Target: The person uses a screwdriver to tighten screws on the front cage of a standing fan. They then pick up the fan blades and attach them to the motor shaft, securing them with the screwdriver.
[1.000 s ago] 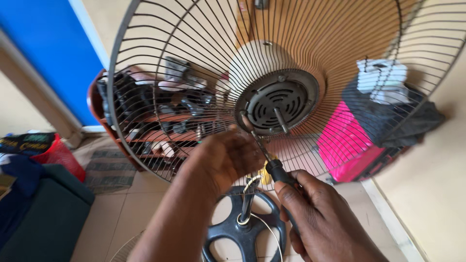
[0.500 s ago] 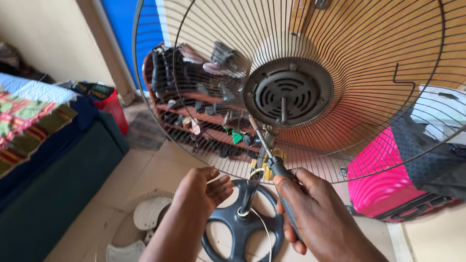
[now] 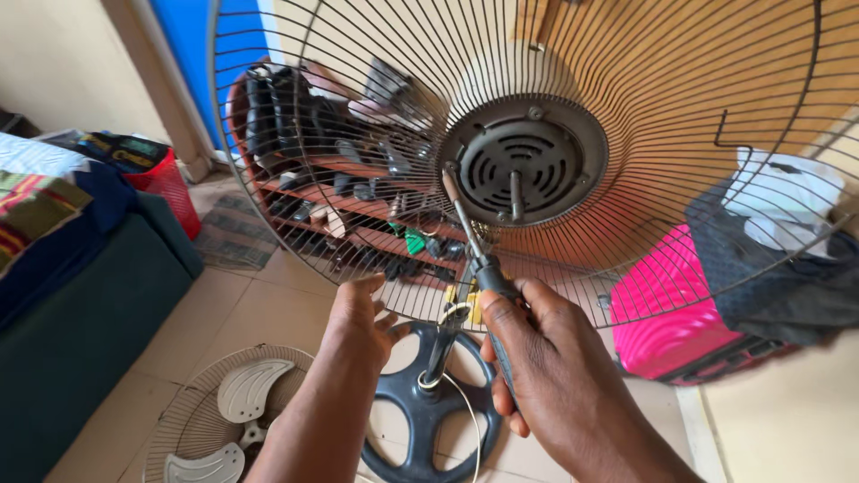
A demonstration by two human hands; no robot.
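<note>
My right hand (image 3: 546,358) grips a screwdriver (image 3: 470,241) by its black handle, its tip against the left rim of the round motor housing (image 3: 523,161) of a standing fan. The fan's rear wire guard (image 3: 680,107) fills the upper view, with the bare motor shaft (image 3: 514,195) sticking out at the centre. My left hand (image 3: 360,324) is open, fingers spread, below the guard's lower edge and holding nothing. Beneath both hands lies the fan's black spoked base (image 3: 429,420) with its pole.
A front guard with white fan blades (image 3: 224,420) lies on the tiled floor at lower left. A shoe rack (image 3: 331,188) stands behind the guard. A dark sofa (image 3: 80,304) is at the left, a pink suitcase (image 3: 667,313) and dark bag (image 3: 778,268) at the right.
My left hand has dropped away from the motor housing and opened below the guard. The screwdriver tip moved up to the housing's left rim. The view swung left, then slightly right.
</note>
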